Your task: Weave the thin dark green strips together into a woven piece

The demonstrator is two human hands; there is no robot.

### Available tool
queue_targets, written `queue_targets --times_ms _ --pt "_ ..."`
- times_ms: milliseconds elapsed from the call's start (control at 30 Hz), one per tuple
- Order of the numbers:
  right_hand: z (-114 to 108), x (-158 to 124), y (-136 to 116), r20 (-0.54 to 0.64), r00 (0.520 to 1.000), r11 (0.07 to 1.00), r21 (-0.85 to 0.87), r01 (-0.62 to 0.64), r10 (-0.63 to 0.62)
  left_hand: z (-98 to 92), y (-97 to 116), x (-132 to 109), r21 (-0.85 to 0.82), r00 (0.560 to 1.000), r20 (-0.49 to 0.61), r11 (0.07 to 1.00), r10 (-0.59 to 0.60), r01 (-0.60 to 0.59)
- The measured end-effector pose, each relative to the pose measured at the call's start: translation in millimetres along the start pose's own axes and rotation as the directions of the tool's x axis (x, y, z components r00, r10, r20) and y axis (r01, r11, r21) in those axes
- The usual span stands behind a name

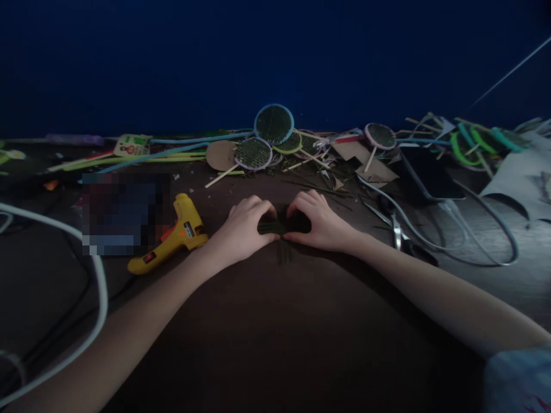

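Observation:
Side by side at the middle of the table, my left hand point(245, 226) and my right hand point(327, 226) both have thumbs and fingers pinched, their thumb tips almost meeting. Between them is a small piece of dark green woven strips point(282, 221), with a few strip ends pointing toward me. Its exact shape is hard to make out in the dim light. To the left of my left wrist lies a yellow glue gun point(186, 221) with a small red light. Scissors point(396, 229) rest beyond my right forearm.
Round woven fans point(274, 124) with coloured rims, sticks and cardboard scraps point(376, 172) line the back by a dark blue wall. At right lies a phone point(433, 175) with a cable. A white cable point(101, 287) loops over the left side, near a blurred-out object point(123, 212).

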State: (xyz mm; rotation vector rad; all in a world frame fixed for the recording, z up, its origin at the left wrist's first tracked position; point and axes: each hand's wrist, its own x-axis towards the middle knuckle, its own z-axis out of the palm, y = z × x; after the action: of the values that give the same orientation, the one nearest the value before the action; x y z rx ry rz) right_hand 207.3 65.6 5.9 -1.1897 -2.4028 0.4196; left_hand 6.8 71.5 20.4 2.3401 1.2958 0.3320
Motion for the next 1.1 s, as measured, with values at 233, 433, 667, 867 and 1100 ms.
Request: queue_targets --times_ms 233,433,667,867,1100 --pt "-0.3 0.4 -0.2 0.006 1.000 1.000 -0.004 0.001 0.000 0.6 -1.1 0.4 0.006 1.000 0.005 1.000 0.012 -0.012" --pt "0.5 -0.2 1.1 0.007 1.000 1.000 0.001 0.006 -0.006 1.2 -2.2 0.3 0.005 0.999 -0.011 0.999 0.034 -0.034" --pt "0.0 0.3 0.3 0.008 1.000 1.000 -0.005 0.011 -0.011 1.6 -2.4 0.5 0.006 1.000 0.007 1.000 0.029 -0.029" --pt "-0.7 0.6 0.2 0.019 1.000 1.000 0.002 -0.002 0.002 1.5 -2.4 0.4 0.001 1.000 0.004 1.000 0.031 -0.031" --pt "-0.4 0.5 0.3 0.021 1.000 1.000 0.013 -0.003 0.002 1.6 -3.6 0.1 -0.003 0.999 0.009 0.999 0.045 -0.045"
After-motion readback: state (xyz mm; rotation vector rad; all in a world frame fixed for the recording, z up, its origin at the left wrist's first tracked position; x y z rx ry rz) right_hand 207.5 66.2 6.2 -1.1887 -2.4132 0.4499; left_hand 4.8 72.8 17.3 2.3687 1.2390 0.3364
